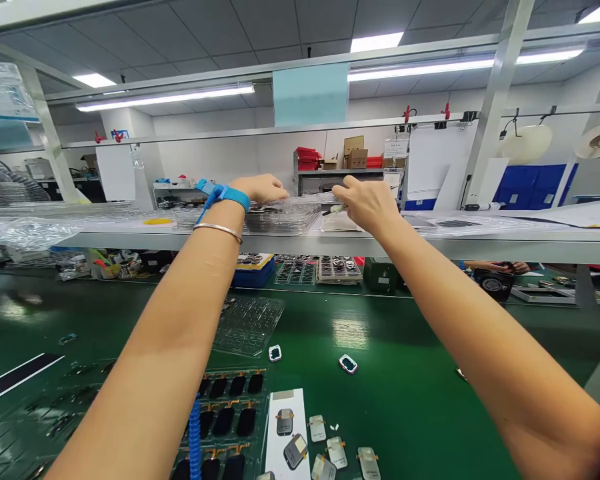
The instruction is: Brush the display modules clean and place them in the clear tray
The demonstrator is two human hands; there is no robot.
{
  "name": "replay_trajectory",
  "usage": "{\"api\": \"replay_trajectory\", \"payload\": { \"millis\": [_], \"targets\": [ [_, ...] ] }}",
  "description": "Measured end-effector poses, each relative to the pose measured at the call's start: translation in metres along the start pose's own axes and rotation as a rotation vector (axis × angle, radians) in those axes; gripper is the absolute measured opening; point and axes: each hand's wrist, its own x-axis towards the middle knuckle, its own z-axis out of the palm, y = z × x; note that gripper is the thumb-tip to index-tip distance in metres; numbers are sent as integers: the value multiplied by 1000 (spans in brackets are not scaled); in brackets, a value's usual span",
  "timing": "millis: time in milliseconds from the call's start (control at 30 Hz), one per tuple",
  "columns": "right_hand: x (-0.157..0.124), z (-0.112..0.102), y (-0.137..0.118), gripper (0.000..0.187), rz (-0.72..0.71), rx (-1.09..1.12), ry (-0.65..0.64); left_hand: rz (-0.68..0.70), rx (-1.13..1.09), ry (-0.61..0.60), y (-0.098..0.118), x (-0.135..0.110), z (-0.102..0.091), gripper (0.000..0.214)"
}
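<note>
Head view: the stack of clear plastic trays (283, 219) sits on the raised shelf (330, 248) in front of me. My left grip (260, 188) bends over its top, fingers curled down; my right grip (367, 200) is just beyond its right end, thumb and fingertips drawn close together. Whether either is clamped on a tray I cannot tell, the edges being thin and see-through. A blue wrist strap (236, 196) and a silver bangle (220, 228) circle my left arm. Left along the shelf lies a yellow disc (157, 221). Below, a blue bin (253, 275) and a green box (380, 275) stand at the back of the green bench (405, 400). Nearer me, a flat clear tray (250, 323) lies with two small framed pieces (348, 363) to its right. Closest, rows of dark screens (223, 421) lie beside a white strip (275, 447) bearing grey modules (296, 451). Off right, beneath the shelf, another person's hands (519, 267) show.
</note>
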Motion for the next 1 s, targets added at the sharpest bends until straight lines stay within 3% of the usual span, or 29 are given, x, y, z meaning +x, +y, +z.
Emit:
{"api": "replay_trajectory", "payload": {
  "millis": [367, 600, 700, 767, 900, 1000],
  "targets": [
    [-4, 1, -1, 33, 10, 11, -13, 37, -129, 118, -4, 6, 9, 27],
    [-3, 5, 3, 30, 45, 22, -17, -114, -200, 480, -25, 13, 4, 23],
    [-2, 8, 8, 28, 81, 16, -21, -209, -207, 561, -38, 11, 2, 22],
    [-2, 10, 13, 29, 107, 8, -28, -238, -220, 532, -43, 10, 3, 19],
    [-6, 12, 25, 33, 149, -10, -26, -194, -242, 334, -40, 10, 9, 20],
    [-11, 12, 35, 35, 166, -25, -10, -159, -208, 377, -29, 10, 9, 22]
  ]
}}
